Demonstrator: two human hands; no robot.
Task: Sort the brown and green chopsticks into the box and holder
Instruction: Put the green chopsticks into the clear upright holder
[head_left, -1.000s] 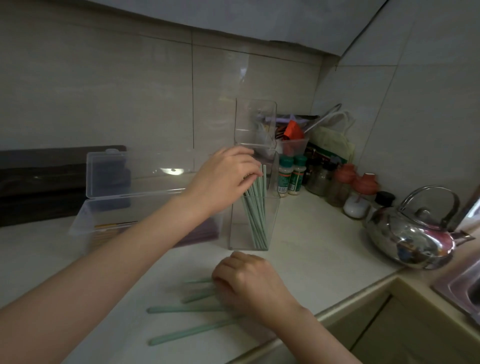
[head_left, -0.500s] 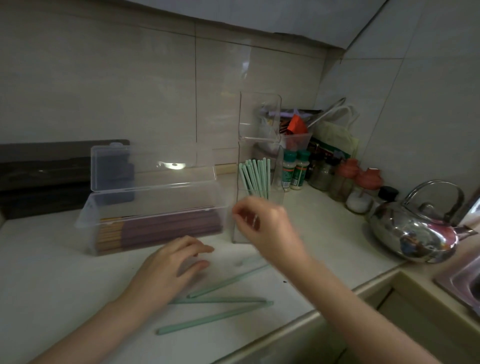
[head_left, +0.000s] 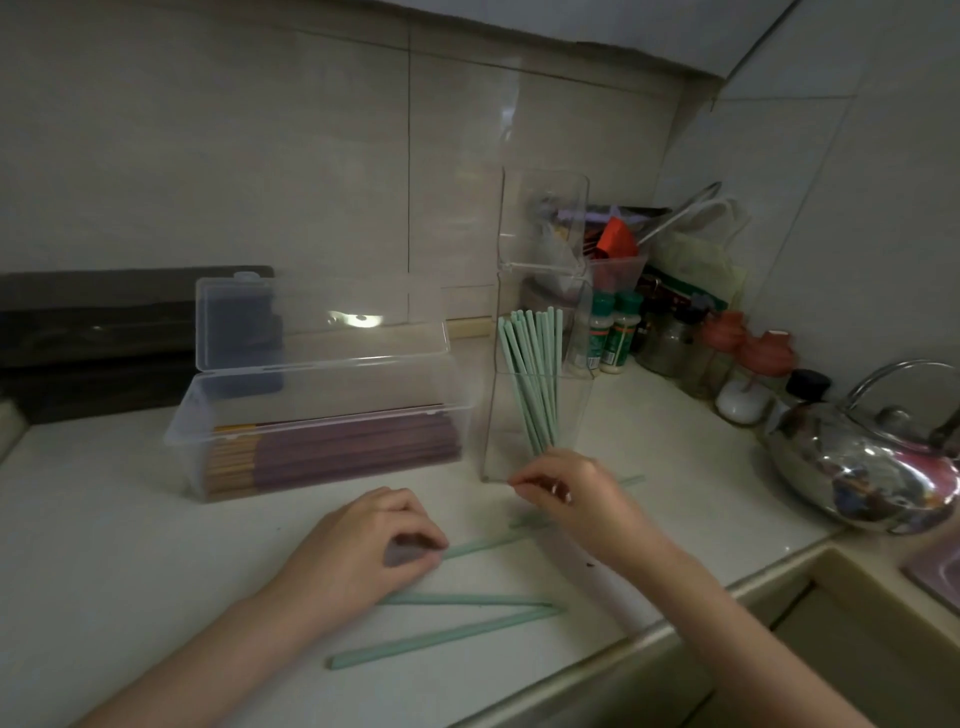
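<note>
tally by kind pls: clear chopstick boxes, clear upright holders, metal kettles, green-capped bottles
clear box: 1
clear holder: 1
metal kettle: 1
green-capped bottles: 2
total: 5

Single head-worn wide-angle view, looking forward and down across bench (head_left: 130, 545) toward tiled wall corner. Close range: both forearms enter from bottom edge, left hand (head_left: 363, 551) and right hand (head_left: 571, 493) in lower centre. Bench front edge runs diagonally at lower right. Straight lines bow near frame edges. No second view.
</note>
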